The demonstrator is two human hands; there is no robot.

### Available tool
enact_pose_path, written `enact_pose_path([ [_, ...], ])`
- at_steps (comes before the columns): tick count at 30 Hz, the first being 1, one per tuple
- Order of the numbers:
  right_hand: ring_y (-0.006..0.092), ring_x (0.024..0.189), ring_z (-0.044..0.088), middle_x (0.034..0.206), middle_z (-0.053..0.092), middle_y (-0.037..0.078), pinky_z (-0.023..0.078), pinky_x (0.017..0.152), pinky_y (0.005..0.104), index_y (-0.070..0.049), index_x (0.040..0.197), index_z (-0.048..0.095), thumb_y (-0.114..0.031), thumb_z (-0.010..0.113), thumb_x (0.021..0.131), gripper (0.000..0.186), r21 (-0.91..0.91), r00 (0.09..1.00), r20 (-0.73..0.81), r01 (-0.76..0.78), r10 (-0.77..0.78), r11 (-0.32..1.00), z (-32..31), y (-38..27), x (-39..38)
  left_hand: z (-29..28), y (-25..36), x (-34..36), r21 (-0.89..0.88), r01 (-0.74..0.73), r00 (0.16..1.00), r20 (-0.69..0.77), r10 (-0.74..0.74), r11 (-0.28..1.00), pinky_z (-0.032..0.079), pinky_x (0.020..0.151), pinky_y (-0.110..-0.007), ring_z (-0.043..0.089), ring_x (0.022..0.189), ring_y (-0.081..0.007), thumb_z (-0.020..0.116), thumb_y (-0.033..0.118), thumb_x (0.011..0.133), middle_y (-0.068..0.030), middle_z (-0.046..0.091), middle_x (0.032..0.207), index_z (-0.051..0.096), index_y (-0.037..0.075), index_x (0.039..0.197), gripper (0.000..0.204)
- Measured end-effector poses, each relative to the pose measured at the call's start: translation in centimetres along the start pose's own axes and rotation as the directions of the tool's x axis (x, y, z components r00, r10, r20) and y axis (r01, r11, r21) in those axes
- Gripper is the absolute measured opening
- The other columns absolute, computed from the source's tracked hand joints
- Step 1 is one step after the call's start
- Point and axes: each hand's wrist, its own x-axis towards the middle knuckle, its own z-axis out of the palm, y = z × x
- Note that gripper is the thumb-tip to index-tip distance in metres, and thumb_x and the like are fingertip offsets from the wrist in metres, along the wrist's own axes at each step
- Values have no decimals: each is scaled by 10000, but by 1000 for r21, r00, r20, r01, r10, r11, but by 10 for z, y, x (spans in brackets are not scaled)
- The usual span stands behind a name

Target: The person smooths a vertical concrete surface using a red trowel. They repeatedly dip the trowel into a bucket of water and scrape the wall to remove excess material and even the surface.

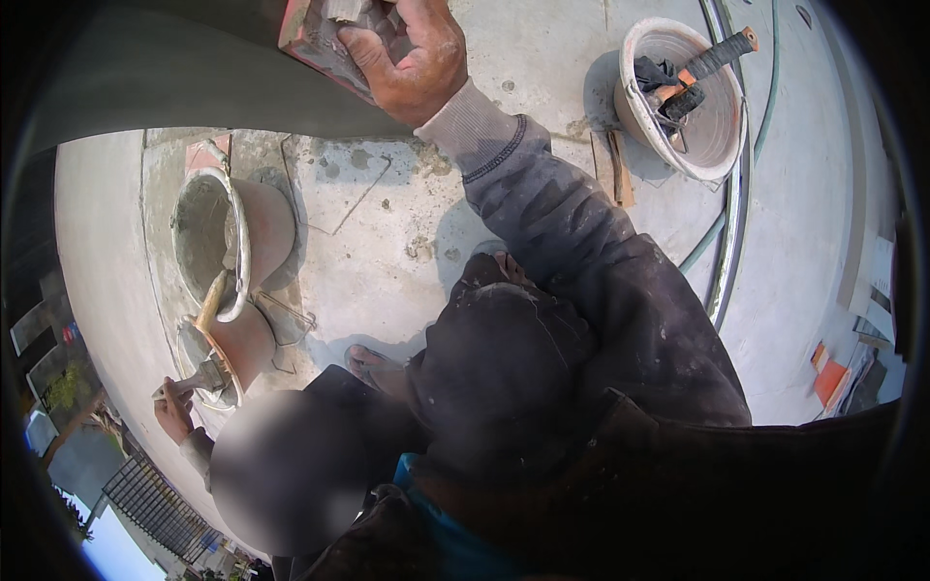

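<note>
Head view: right hand (417,58) grips red float (325,48), mortar-smeared, at edge of grey panel (194,92)
Left hand (174,412) clasps a flat tool (208,374), exact kind unclear, over the rim of lower bucket (254,344); upper bucket (269,228) just beside, wooden handle (211,302) leaning at its rim
Far right, pale bucket (715,121) holding black-gripped tool (722,55)
</note>
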Motion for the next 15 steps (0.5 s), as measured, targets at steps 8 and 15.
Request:
enact_pose_path([
  [8, 252, 989, 651, 1093, 644, 130, 542, 815, 352, -71, 1163, 640, -166, 729, 850, 339, 92, 994, -12, -111, 112, 990, -26, -27, 14, 7, 16, 6, -82, -50, 999, 9, 51, 995, 510, 637, -307, 724, 798, -209, 657, 460, 949, -92, 721, 921, 634, 32, 1077, 447],
  [15, 224, 902, 652, 1035, 650, 125, 538, 771, 350, -42, 1169, 633, -215, 714, 878, 348, 183, 997, -60, 57, -47, 981, -9, -84, 90, 8, 2, 9, -60, 2, 1000, 22, -1, 998, 519, 656, -303, 728, 813, -207, 671, 461, 940, -93, 725, 936, 649, 28, 1091, 459],
])
